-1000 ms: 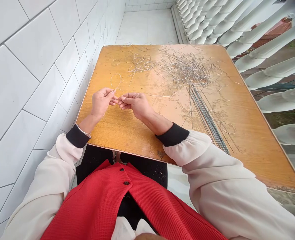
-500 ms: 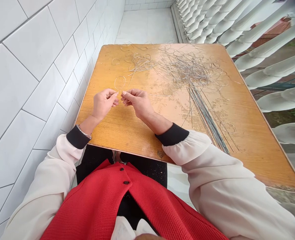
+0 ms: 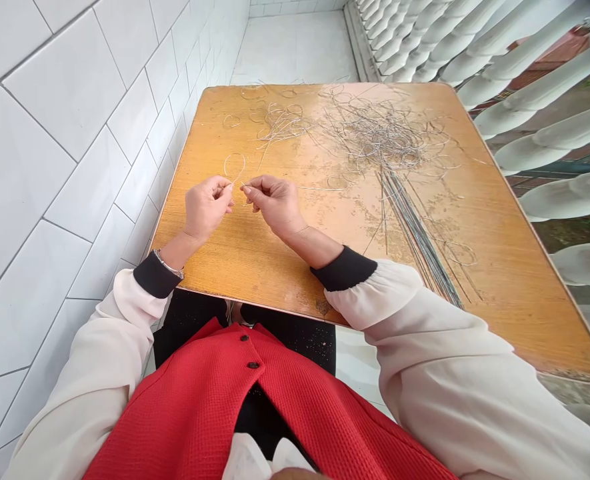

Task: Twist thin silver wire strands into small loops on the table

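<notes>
My left hand [image 3: 207,205] is closed in a pinch on a thin wire [image 3: 235,156], which curves into a small loop above the fingertips. Close beside it, my right hand [image 3: 275,200] pinches too, its thumb and forefinger at the wire's end by the loop. A small gap separates the two sets of fingertips. Both hands are just over the near left part of the wooden table [image 3: 215,267]. Another thin wire [image 3: 322,189] runs rightward from behind my right hand.
A tangle of looped wires [image 3: 385,137] lies on the table's far right, with a bundle of straight wires [image 3: 422,233] stretching toward me. A smaller cluster of wire loops [image 3: 282,125] is further left. A white tiled wall [image 3: 75,160] borders the left, white balusters [image 3: 539,147] the right.
The loop has shifted slightly left and become narrower, and the fingertips are a little further apart. My view has shifted slightly.
</notes>
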Tool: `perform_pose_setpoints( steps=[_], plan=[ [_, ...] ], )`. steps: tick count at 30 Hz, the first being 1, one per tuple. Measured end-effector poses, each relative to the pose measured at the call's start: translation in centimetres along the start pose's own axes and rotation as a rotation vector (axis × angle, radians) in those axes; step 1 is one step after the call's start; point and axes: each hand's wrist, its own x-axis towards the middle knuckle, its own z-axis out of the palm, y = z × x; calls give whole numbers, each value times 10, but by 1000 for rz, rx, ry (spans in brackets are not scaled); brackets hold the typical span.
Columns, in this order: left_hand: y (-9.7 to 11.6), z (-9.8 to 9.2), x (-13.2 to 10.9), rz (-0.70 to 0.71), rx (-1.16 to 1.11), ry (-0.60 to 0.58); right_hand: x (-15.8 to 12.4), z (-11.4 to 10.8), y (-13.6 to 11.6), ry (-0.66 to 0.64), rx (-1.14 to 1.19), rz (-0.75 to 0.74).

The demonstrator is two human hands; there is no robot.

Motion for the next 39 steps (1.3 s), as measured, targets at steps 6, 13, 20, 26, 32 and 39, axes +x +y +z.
perform_pose_setpoints(
  steps=[6,13,20,26,32,39],
  plan=[
    [4,-4,3,-125,-164,-131,-2,0,-3,37,22,19],
    [8,-10,7,-322,-379,-256,-6,-4,-16,-43,348,274],
    [15,-8,4,-331,-415,-221,-8,-1,-19,-95,470,366],
    [13,-10,2,-233,-334,-236,-8,1,-15,-113,446,319],
    [10,-13,4,-235,-323,-229,-8,-5,-19,-148,475,354],
    [10,-13,5,-246,-298,-251,-5,-8,-11,-170,436,332]
  ],
)
